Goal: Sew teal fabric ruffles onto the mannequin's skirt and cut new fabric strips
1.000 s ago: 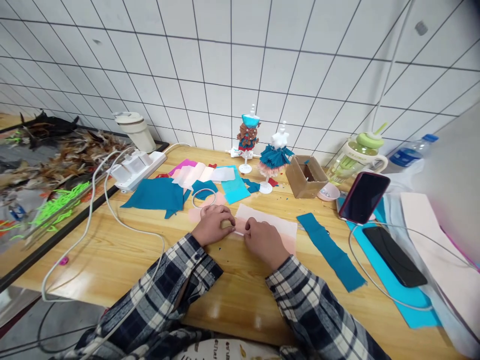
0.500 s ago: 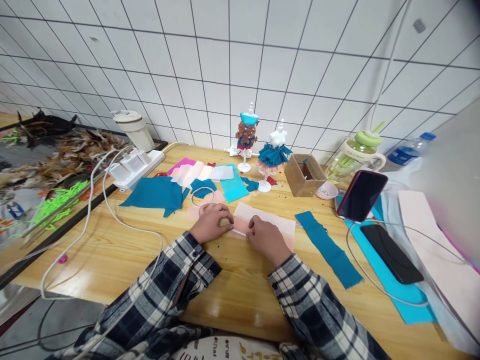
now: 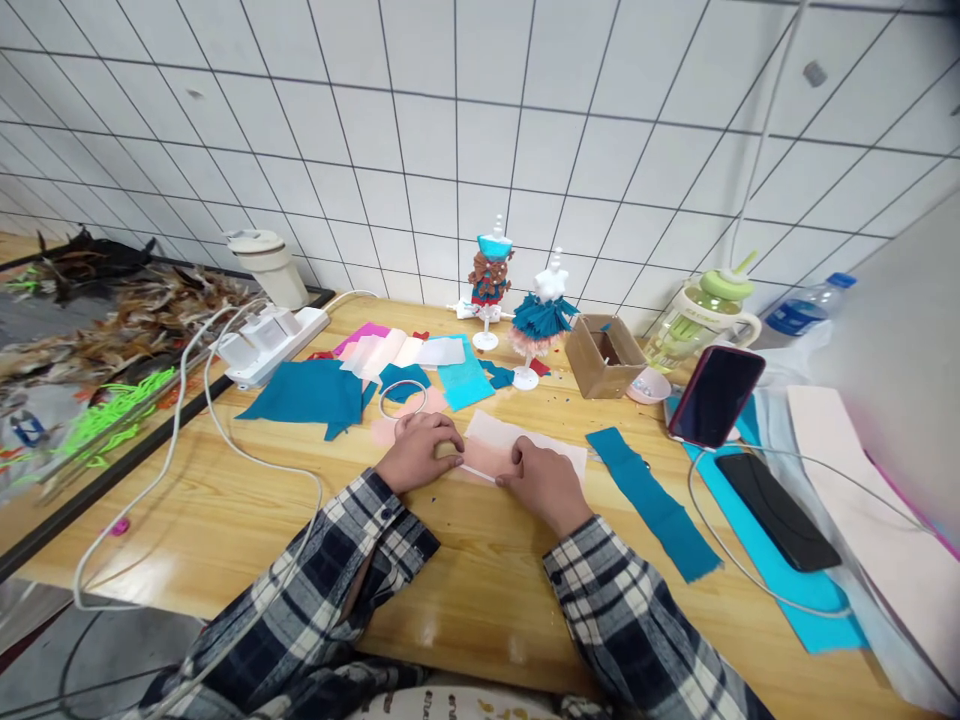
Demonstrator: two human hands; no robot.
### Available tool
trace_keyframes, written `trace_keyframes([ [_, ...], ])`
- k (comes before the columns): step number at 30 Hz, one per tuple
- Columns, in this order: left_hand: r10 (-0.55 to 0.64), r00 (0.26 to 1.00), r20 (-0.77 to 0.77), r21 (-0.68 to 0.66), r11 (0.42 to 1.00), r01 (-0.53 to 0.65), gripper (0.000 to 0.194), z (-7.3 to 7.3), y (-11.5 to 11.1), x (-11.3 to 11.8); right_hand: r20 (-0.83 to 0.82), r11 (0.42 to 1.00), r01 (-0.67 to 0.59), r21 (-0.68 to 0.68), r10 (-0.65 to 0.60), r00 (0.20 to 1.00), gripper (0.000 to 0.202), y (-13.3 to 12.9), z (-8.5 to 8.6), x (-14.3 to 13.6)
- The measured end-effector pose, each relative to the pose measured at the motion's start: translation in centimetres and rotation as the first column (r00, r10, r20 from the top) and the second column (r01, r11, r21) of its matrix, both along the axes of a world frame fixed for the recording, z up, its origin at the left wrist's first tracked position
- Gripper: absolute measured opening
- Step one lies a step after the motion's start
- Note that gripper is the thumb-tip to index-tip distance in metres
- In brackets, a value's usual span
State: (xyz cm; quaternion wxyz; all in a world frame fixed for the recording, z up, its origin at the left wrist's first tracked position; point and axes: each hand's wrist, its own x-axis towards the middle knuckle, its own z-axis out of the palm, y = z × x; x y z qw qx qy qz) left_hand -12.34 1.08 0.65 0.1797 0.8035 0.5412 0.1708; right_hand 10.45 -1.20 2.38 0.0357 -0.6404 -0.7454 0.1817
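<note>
A sheet of pale pink crepe paper (image 3: 487,450) lies flat on the table under and between my hands. My left hand (image 3: 420,450) is closed around a roll of tape (image 3: 448,449), which shows as a yellowish curve beside the thumb. From there a narrow white tape strip (image 3: 478,474) runs along the sheet's near edge to my right hand (image 3: 551,483). The right fingers are bent and pinched together at the strip, and their tips are partly hidden. A thin white ring (image 3: 403,412) stands behind the left hand.
Two small dress stands, one with a teal skirt (image 3: 541,317), are behind the sheet, left of a cardboard box (image 3: 611,365). A teal strip (image 3: 652,505), a propped phone (image 3: 716,397) and a flat black phone (image 3: 780,510) lie rightward. A white cable (image 3: 315,475) loops across the left.
My right hand has shifted slightly right along the sheet's near edge, and more of the white strip shows between the hands. The left hand keeps its hold. The view has tilted a little.
</note>
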Motion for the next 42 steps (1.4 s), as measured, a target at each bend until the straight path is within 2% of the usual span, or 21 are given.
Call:
trace_keyframes([
  [4,0.007,1.000,-0.013,0.020,1.000,-0.007,0.019,-0.4,0.1,-0.3,-0.127,0.998,0.009,0.056,-0.001,0.992,0.020,-0.8,-0.4,1.9],
  [7,0.002,1.000,-0.021,0.045,0.999,-0.001,0.022,-0.7,0.2,-0.6,-0.210,0.985,-0.011,0.173,0.047,0.976,0.012,-2.3,-0.6,3.7],
  [10,-0.010,0.999,-0.031,0.057,0.998,0.012,0.023,-0.8,0.1,-0.7,-0.198,0.945,-0.153,0.288,0.215,0.956,0.026,-4.1,-0.6,4.3],
  [12,-0.013,0.999,-0.037,0.060,0.998,0.015,0.022,-0.8,0.1,-0.5,-0.161,0.915,-0.277,0.293,0.333,0.929,0.038,-4.9,-0.6,3.9],
  [15,-0.002,1.000,-0.017,0.068,0.998,0.003,0.020,-0.6,0.0,-0.3,-0.123,0.897,-0.359,0.256,0.399,0.909,0.042,-5.2,-0.6,3.2],
  [18,0.028,0.996,0.089,0.094,0.995,-0.036,0.023,-0.4,0.2,-0.7,-0.134,0.913,-0.334,0.236,0.371,0.919,0.037,-5.0,-0.6,3.2],
  [21,0.221,0.965,0.143,0.212,0.945,-0.248,0.031,-0.2,0.5,-1.9,-0.183,0.923,-0.302,0.238,0.348,0.920,0.040,-5.0,-0.6,3.6],
  [23,0.384,0.922,0.047,0.288,0.879,-0.381,0.031,0.0,0.7,-2.9,-0.213,0.917,-0.308,0.252,0.363,0.907,0.048,-5.0,-0.4,3.8],
  [25,0.468,0.878,-0.095,0.291,0.857,-0.425,0.031,0.1,0.9,-3.5,-0.228,0.912,-0.305,0.273,0.370,0.901,0.053,-5.1,-0.3,3.9],
  [28,0.485,0.848,-0.216,0.256,0.866,-0.430,0.028,0.2,1.1,-3.7,-0.219,0.931,-0.246,0.269,0.308,0.926,0.043,-5.0,-0.2,4.0],
  [31,0.479,0.850,-0.219,0.228,0.872,-0.433,0.026,0.2,1.2,-3.3,-0.200,0.949,-0.202,0.243,0.253,0.947,0.031,-4.8,-0.4,4.2],
  [35,0.503,0.835,-0.222,0.167,0.864,-0.476,0.029,0.3,1.3,-3.2,-0.203,0.942,-0.235,0.241,0.286,0.936,0.029,-4.7,-0.7,4.4],
  [37,0.499,0.831,-0.245,0.142,0.867,-0.478,0.023,0.4,1.4,-3.1,-0.205,0.940,-0.242,0.240,0.293,0.934,0.029,-4.7,-0.7,4.4],
  [40,0.518,0.829,-0.212,0.112,0.855,-0.506,0.016,0.5,1.3,-3.1,-0.204,0.941,-0.241,0.236,0.291,0.935,0.028,-4.6,-0.7,4.4],
  [42,0.560,0.818,-0.132,0.091,0.829,-0.552,0.019,0.4,1.4,-3.3,-0.205,0.941,-0.241,0.239,0.291,0.934,0.028,-4.6,-0.7,4.4],
])
